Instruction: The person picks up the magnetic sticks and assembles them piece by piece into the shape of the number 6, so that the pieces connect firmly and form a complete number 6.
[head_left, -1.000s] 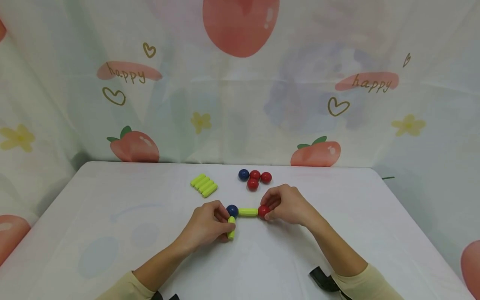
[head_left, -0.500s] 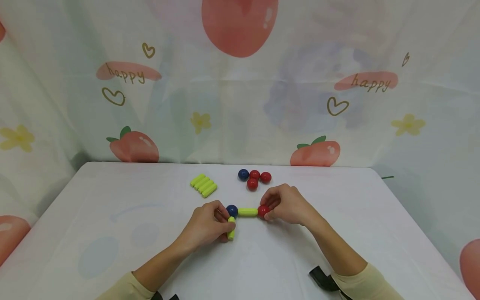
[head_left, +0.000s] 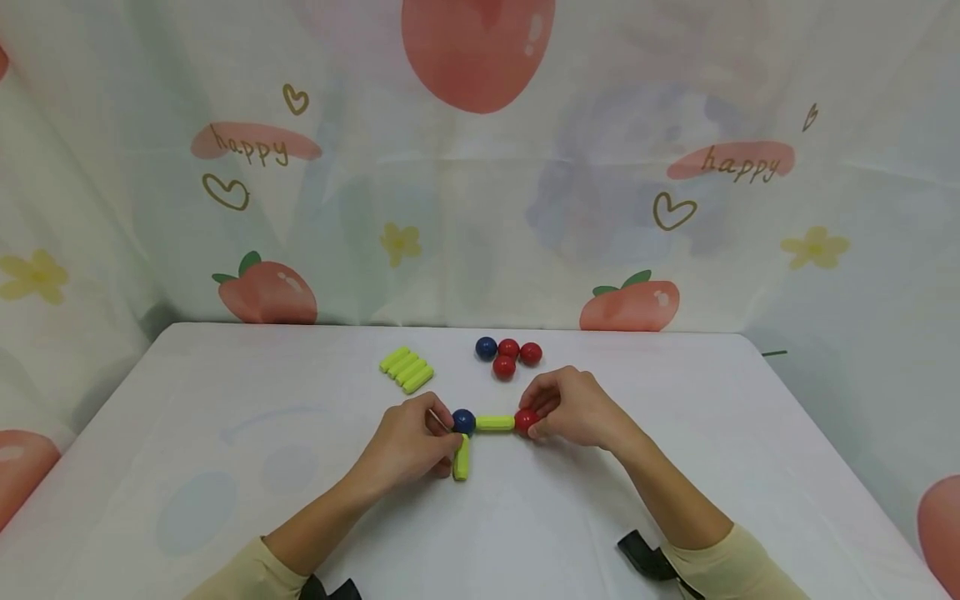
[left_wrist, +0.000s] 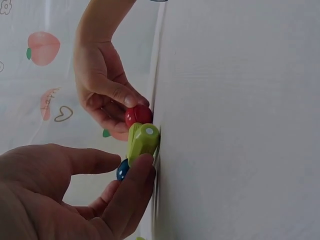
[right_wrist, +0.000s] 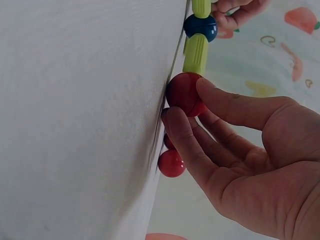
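Note:
A navy blue ball [head_left: 464,422] joins two lime-green rods at a corner on the white table. One rod [head_left: 495,423] runs right to a red ball [head_left: 526,421]; the other rod [head_left: 461,458] points toward the person. My left hand [head_left: 411,440] has its thumb and fingers curled about the blue ball, beside the near rod. In the left wrist view, fingertips [left_wrist: 145,162] partly cover the blue ball [left_wrist: 122,171]. My right hand [head_left: 573,408] pinches the red ball between thumb and fingers, as the red ball [right_wrist: 185,93] in the right wrist view shows.
Several lime-green rods [head_left: 407,370] lie side by side at the back of the table [head_left: 247,400]. Right of them sits a cluster of red balls [head_left: 504,367] with a blue ball [head_left: 486,348]. A printed cloth [head_left: 480,208] hangs behind the table's far edge.
My left thumb has slid off the near rod toward the blue ball, leaving more of that rod visible. The right hand holds the red ball as before.

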